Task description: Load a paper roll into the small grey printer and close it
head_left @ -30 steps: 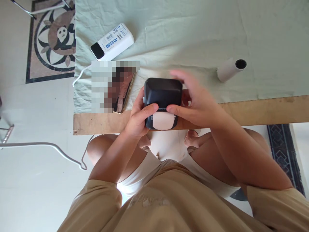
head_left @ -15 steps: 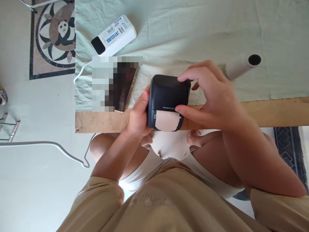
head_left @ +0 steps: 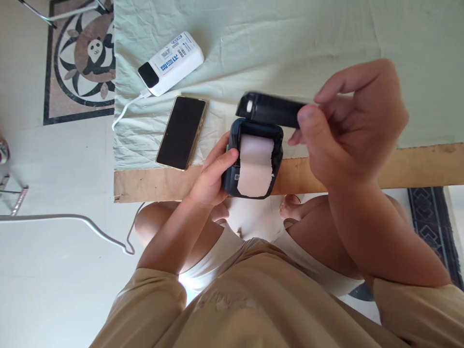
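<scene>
In the head view, the left hand (head_left: 213, 179) comes up from the lower left to the middle of the frame, its thumb pressed on the near rim and its other fingers wrapped along the left side, grasping a rounded black plastic device (head_left: 232, 186). The right hand (head_left: 355, 130), right of centre, is raised with its wrist bent and pinches a slim black plastic lid (head_left: 275, 110) between thumb and fingers.

The device sits at the centre of the frame, tilted slightly, its inside exposed. A strip of pale paper (head_left: 255, 169) with torn edges runs out over its lower side. The lid is lifted above its upper end; whether the 2 parts are joined is hard to tell.

Below the device runs the bare wooden table edge (head_left: 155, 186). A wrinkled pale green cloth (head_left: 282, 43) spreads over the upper middle and right, leaving room above both hands. Left of the device, well within reach, lie a black phone with a gold rim (head_left: 182, 133) and, higher up, a white block-shaped power bank (head_left: 174, 63).
</scene>
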